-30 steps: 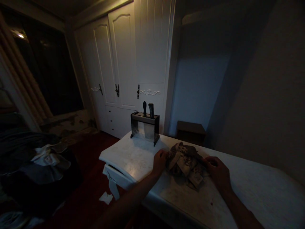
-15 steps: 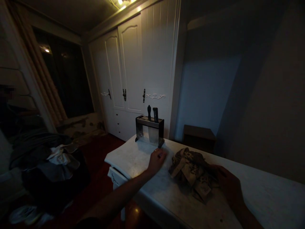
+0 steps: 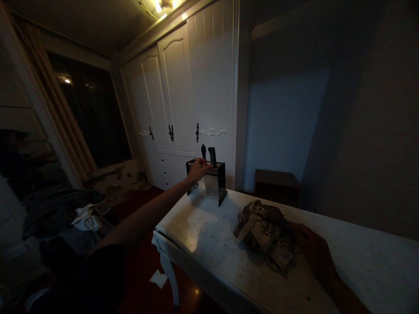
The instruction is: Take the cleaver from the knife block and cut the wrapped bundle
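A knife rack [image 3: 216,185] with dark ends and a metal top bar stands at the table's far left end. Two black handles stick up from it, and a broad pale blade shows below the bar. My left hand [image 3: 197,170] reaches across to the rack's top bar, its fingers closed at the bar just beneath the handles. Nearer to me lies a crumpled brown patterned cloth [image 3: 266,235]. My right hand [image 3: 309,244] holds this cloth by its right side; the fingertips are partly hidden in the dim light.
The white marble-look table [image 3: 209,244] runs from left to right. Behind it are a white wardrobe [image 3: 212,87] and a low brown cabinet [image 3: 276,181]. Clothes [image 3: 65,209] are heaped at left, near another person [image 3: 15,152]. White paper [image 3: 159,279] lies on the red floor.
My left hand has moved forward and up from above the tabletop to the top of the knife rack. My right hand stays at the cloth. The view has shifted slightly.
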Tool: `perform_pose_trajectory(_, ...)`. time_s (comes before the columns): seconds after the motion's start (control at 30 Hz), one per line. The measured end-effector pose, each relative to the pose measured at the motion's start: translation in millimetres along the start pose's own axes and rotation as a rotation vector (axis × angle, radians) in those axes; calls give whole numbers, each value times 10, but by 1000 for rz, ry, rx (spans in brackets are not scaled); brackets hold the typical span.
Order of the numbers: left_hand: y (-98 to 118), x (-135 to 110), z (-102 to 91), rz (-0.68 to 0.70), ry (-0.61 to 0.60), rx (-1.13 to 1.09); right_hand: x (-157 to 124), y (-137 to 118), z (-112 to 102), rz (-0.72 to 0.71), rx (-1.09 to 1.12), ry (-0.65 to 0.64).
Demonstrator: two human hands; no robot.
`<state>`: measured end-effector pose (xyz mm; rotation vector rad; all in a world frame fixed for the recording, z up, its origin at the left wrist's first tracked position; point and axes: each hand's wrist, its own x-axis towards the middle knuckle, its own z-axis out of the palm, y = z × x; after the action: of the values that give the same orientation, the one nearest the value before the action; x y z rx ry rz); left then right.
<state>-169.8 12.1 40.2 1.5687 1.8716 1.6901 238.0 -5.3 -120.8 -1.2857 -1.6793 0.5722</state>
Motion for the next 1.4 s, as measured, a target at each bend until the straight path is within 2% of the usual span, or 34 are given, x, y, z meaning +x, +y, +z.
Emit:
perform_pose_trajectory(0.17,71,187,28,-59,-13,49,-9,-69,-20,40,11,-46)
perform_pose_trajectory(0.33,151,252,153,-13,-53,149,-25,-134,-39,60,40,-57)
perform_pose_trajectory(0.43,199,284,213,11,-35,213,-28,-146,-40,57,35,-54)
perform_pose_trajectory(0.57,222,333,247,45,24,293,-29,-158,-30,64,34,-60)
perform_pose_trajectory(0.77,187,406,267,40,6,334,-39,-181,-25,84,56,-86)
perform_pose_trajectory(1.03,120,349,283,29,-52,307,-36,-184,-31,62,15,-87)
perform_pose_trajectory(1.4,97,276,268,39,-49,306,-30,-87,-14,48,5,-69)
